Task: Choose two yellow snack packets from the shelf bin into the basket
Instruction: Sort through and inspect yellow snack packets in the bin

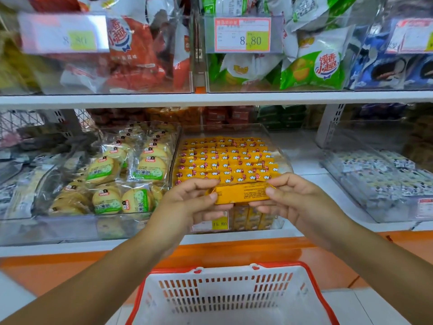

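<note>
**Yellow packet held between both grips, above the basket**

The left grip (187, 198) and right grip (297, 200) each pinch one end of a yellow packet (241, 194), thumb on the near face and fingers curled behind. The packet lies level with its printed back towards the camera. It is lifted clear of the rows, just in front of the bin (284, 160) and over the bin's near edge. I cannot tell whether a second packet sits behind it.

The clear bin stands on the lower shelf (304, 165) and is packed with neat rows of packets (225, 158), yellow with small white and red marks. A tag (220, 222) with a yellow patch hangs on its front wall, partly hidden by the left wrist.

The basket (234, 289) is white with slotted walls and a red rim. It sits low in the view, below the hands and well in front of the shelf edge.

Just left of the yellow bin, another clear bin holds round biscuits (105, 170) in clear wrappers with green labels. To the right is a bin of small white and blue packs (384, 174). On the upper shelf (210, 98), clear bins hold red bags (131, 57) and green bags (311, 71), with a price label (242, 35) reading 8.80.
</note>
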A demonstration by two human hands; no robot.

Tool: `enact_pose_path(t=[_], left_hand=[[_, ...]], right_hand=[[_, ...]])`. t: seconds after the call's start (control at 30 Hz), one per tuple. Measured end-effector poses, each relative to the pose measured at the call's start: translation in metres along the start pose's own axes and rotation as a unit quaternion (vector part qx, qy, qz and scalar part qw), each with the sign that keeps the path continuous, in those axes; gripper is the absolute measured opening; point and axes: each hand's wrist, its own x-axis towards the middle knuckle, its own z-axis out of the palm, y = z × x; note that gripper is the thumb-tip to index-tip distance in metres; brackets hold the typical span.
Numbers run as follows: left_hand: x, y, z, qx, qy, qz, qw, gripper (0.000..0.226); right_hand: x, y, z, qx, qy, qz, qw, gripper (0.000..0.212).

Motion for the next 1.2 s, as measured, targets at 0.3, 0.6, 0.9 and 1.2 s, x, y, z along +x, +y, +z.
enact_pose_path(t=[0.3, 0.6, 0.9, 1.2], left_hand=[[0.001, 0.003, -0.007, 0.014, -0.038, -0.005, 0.999, 0.040], [-0.001, -0.004, -0.008, 0.094, 0.051, 0.026, 0.994, 0.033], [-0.005, -0.006, 0.003, 0.092, 0.065, 0.087, 0.990, 0.016], [-0.007, -0.001, 0.006, 0.077, 0.091, 0.093, 0.988, 0.031]], right_hand=[[0.004, 0.002, -0.006, 0.020, -0.017, 0.035, 0.999, 0.033], [0.000, -0.002, -0.005, -0.022, 0.014, 0.019, 0.999, 0.025], [-0.001, 0.000, -0.003, -0.037, 0.063, -0.040, 0.996, 0.027], [-0.003, 0.002, 0.002, -0.074, 0.045, -0.048, 0.995, 0.039]])
